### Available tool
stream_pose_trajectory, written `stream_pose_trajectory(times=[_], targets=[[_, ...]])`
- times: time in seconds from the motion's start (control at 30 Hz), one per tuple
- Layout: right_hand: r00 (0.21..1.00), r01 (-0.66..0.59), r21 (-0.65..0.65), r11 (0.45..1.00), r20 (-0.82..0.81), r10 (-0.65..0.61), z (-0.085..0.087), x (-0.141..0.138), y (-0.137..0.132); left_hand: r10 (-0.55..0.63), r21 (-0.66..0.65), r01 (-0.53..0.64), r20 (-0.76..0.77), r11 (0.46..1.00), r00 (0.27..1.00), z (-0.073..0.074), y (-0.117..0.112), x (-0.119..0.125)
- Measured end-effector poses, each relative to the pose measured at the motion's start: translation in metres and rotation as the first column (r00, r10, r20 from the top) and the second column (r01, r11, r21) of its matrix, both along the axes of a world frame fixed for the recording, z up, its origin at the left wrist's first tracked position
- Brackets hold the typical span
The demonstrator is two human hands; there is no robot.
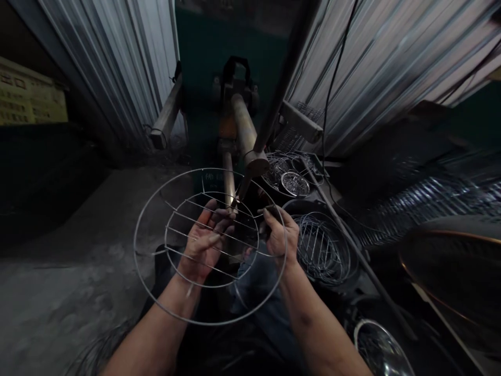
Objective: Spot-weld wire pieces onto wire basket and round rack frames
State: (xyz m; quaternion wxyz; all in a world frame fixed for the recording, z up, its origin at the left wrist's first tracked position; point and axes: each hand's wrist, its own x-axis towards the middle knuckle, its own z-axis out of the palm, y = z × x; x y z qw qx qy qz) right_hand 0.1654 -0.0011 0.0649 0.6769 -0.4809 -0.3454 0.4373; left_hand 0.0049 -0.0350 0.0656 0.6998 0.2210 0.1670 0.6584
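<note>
A round wire rack [211, 286], with a large outer ring, a smaller inner ring and parallel cross wires, is held tilted in front of me. My left hand [205, 240] is under the inner ring's wires, its fingers curled around them near the lower metal electrode [230, 183]. At the right side, my right hand [281, 235] pinches a short wire [260, 214] at the inner ring, close to the outer ring. The rack's far edge lies around the electrode tips of a machine that looks like a spot welder [246, 130].
To the right, a dark basin [352, 256] holds a pile of wire racks [321, 250]. Behind it, a round metal dish [295, 184] stands among loose wire parts. A long bar [360, 256] runs along that side. A yellow crate [31, 94] is at far left.
</note>
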Motion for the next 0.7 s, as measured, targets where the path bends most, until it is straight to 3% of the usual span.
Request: stream_pose_trajectory(times=[0.2, 0.43, 0.7], targets=[[0.994, -0.052, 0.078, 0.996, 0.1, 0.044, 0.001, -0.004, 0.026, 0.072, -0.044, -0.074, -0.051, 0.996, 0.996, -0.003, -0.012, 0.005], [0.965, -0.154, 0.116, 0.981, 0.231, 0.124, 0.007, -0.011, 0.045, 0.144, -0.058, -0.146, -0.032, 0.988, 0.989, -0.001, -0.002, 0.0], [0.951, -0.225, 0.122, 0.967, 0.245, 0.19, 0.004, -0.02, 0.07, 0.18, -0.088, -0.177, 0.028, 0.98, 0.983, 0.003, 0.006, 0.0]])
